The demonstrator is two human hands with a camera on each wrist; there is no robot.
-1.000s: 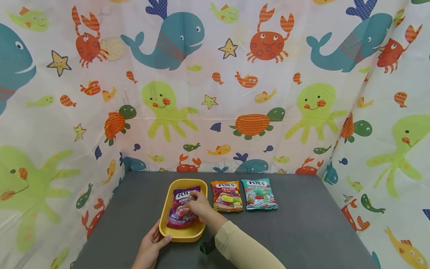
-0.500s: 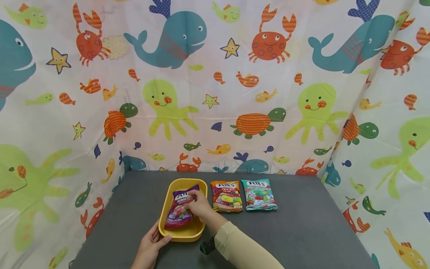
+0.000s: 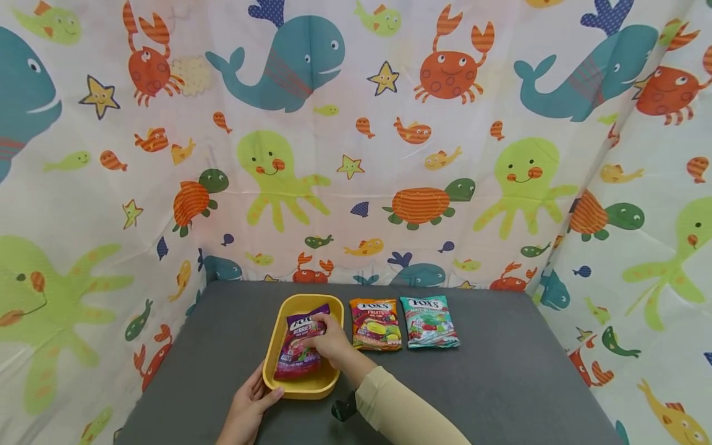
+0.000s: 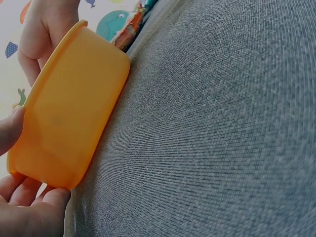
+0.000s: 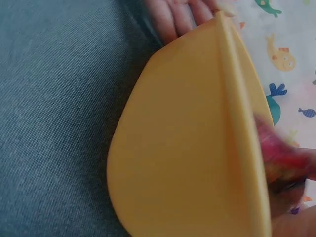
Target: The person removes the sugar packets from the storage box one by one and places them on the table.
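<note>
A purple Fox's Berries candy bag (image 3: 295, 363) lies slanted inside a yellow plastic tub (image 3: 308, 394). My right hand (image 3: 332, 341) reaches over the tub's right rim and pinches the bag's right side between thumb and fingers. At the tub's near left corner, my left hand (image 3: 249, 402) holds the wall, thumb at the rim and fingers outside. In the left wrist view, fingertips press the lower end of the tub (image 4: 74, 108), and the wall hides the bag. The right wrist view shows part of the bag (image 5: 279, 148), blurred, behind the rim.
Right of the tub lie an orange Fox's Fruits bag (image 3: 376, 325) and a teal Fox's mint bag (image 3: 429, 321), side by side. A dark grey tabletop (image 3: 489, 371) lies beneath everything. Sea-animal curtains (image 3: 356, 142) enclose the back and sides.
The bag's lower end has swung left inside the tub, then slightly back to the right, with my right hand holding it throughout. My left hand and the tub have stayed in place.
</note>
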